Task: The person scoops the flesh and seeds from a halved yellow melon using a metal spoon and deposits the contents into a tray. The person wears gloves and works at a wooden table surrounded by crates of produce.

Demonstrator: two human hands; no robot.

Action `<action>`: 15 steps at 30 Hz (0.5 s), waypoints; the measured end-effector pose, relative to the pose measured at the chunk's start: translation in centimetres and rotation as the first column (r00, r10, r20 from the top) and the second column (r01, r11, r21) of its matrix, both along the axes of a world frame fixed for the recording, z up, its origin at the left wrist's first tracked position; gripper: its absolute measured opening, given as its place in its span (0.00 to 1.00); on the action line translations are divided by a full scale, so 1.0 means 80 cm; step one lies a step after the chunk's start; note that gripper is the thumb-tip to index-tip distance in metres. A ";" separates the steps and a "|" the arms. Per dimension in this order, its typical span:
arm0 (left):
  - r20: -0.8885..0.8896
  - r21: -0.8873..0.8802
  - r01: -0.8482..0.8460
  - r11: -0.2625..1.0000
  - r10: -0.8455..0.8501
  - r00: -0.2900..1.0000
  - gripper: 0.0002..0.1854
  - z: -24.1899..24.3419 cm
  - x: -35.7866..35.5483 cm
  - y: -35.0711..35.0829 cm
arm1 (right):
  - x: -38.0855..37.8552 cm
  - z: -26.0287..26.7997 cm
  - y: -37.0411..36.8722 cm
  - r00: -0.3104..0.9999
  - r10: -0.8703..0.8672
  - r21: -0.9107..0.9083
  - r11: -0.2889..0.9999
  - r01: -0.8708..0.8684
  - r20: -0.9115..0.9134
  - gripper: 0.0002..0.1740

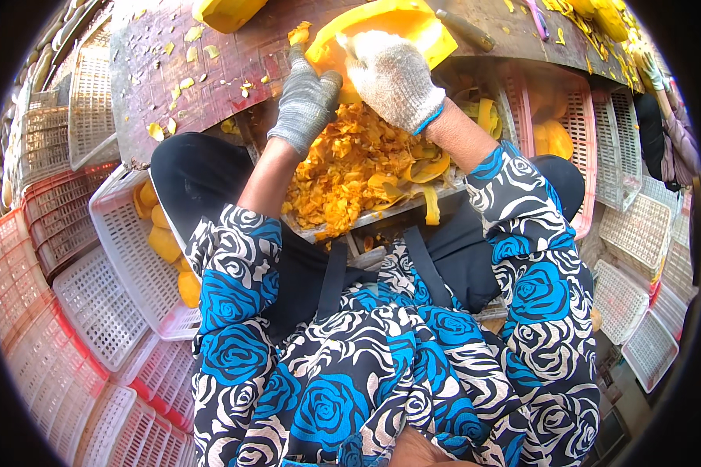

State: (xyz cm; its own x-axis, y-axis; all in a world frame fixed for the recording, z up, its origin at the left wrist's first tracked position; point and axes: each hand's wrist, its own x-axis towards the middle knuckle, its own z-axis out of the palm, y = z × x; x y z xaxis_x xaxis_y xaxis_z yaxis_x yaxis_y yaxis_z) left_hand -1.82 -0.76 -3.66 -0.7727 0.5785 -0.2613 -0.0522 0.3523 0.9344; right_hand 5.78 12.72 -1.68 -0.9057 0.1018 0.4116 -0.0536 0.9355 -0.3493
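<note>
A hollowed piece of peeled yellow pumpkin point(438, 44) rests at the near edge of the wooden board, its cavity towards me. My left hand point(306, 102), in a grey knit glove, grips its lower left rim with the thumb pointing up. A scrap of orange pulp point(299, 33) is at that thumb's tip. Curled at the cavity is my right hand point(392, 82), in a white knit glove; whether it holds a tool is hidden. Beneath both hands, stringy pumpkin pulp and seeds point(342, 181) fill a crate between my knees, with peel strips point(431, 169) on top.
The stained wooden board point(222, 76) carries scattered seeds, another pumpkin piece point(228, 11), a handled tool point(466, 30) and a pink-handled tool point(537, 20). Plastic crates with pumpkin pieces flank me, left point(122, 233) and right point(581, 134). Another person's gloved hand point(654, 73) shows far right.
</note>
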 end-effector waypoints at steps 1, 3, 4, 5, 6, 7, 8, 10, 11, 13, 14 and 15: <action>-0.061 0.005 0.008 1.000 -0.007 0.998 0.37 -0.012 -0.004 0.002 | 0.001 0.003 -0.003 0.999 0.030 0.020 0.999 -0.030 0.017 0.12; -0.215 0.011 0.025 1.000 -0.022 0.976 0.38 -0.053 -0.018 0.003 | 0.002 0.009 -0.013 0.994 0.095 0.055 0.994 -0.098 0.051 0.13; -0.306 0.016 0.041 0.999 -0.034 0.951 0.40 -0.057 -0.021 0.004 | 0.002 0.009 -0.008 0.988 0.115 0.106 0.986 -0.126 0.105 0.14; -0.244 0.027 0.063 0.998 -0.055 0.968 0.40 -0.060 -0.021 -0.001 | 0.004 0.012 0.000 0.983 0.174 0.103 0.978 -0.180 0.066 0.14; -0.181 0.040 0.089 0.995 -0.080 0.980 0.40 -0.037 -0.016 -0.004 | 0.006 0.016 0.012 0.973 0.228 0.102 0.968 -0.230 0.026 0.13; -0.191 0.024 0.089 0.996 -0.083 0.978 0.40 -0.034 -0.017 -0.004 | 0.008 0.019 0.022 0.959 0.282 0.109 0.954 -0.279 -0.012 0.12; -0.200 0.009 0.091 0.996 -0.087 0.976 0.40 -0.030 -0.018 -0.002 | 0.006 0.010 0.034 0.978 0.206 -0.133 0.969 -0.208 -0.024 0.11; -0.175 -0.079 0.093 0.992 -0.106 0.979 0.40 -0.001 -0.021 -0.006 | 0.004 0.015 0.035 0.996 0.077 -0.057 0.996 -0.074 0.046 0.10; -0.136 -0.135 0.109 0.985 -0.127 0.983 0.40 0.011 -0.021 -0.004 | 0.003 0.016 0.034 0.994 -0.026 -0.073 0.997 0.034 0.105 0.10; -0.222 -0.052 0.031 0.998 -0.042 0.974 0.42 -0.022 -0.024 -0.007 | -0.002 0.010 0.022 0.999 -0.014 -0.081 0.997 0.017 0.037 0.10; -0.286 -0.035 0.018 0.999 -0.027 0.958 0.42 -0.038 -0.027 -0.011 | -0.003 0.006 0.016 1.000 -0.012 -0.087 0.996 0.013 0.005 0.10; -0.345 -0.015 0.009 1.000 -0.014 0.938 0.43 -0.038 -0.026 -0.009 | -0.005 0.002 0.013 1.000 -0.008 -0.096 0.995 0.007 -0.004 0.09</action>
